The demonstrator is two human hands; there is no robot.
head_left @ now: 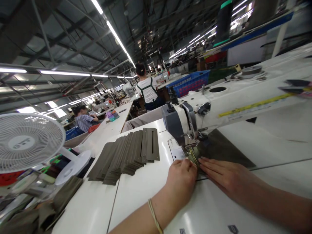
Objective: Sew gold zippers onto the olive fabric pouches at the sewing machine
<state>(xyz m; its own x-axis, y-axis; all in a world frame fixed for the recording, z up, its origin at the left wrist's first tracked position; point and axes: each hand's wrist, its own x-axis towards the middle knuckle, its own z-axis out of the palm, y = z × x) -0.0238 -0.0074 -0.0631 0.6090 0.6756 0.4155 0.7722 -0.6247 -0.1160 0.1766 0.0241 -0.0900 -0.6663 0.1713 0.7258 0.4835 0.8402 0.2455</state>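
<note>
A white and grey sewing machine [179, 125] stands over the white table [136, 201], its needle area just beyond my hands. Dark olive fabric [223, 148] lies flat under the machine arm, to the right of the needle. My left hand [182, 178] is curled, fingertips pressed together at the near edge of the needle area; what they pinch is hidden. My right hand [223, 175] lies with its fingers stretched out on the fabric's near edge. Left of the machine, a fanned row of olive fabric pieces [129, 152] rests on the table.
A white fan [31, 143] stands at the left, above olive cloth [60, 198]. Scissors [296, 89] and a yellow measuring tape [253, 104] are on the machine arm. Two people [147, 89] [84, 120] sit or stand farther off, near a blue crate [190, 83].
</note>
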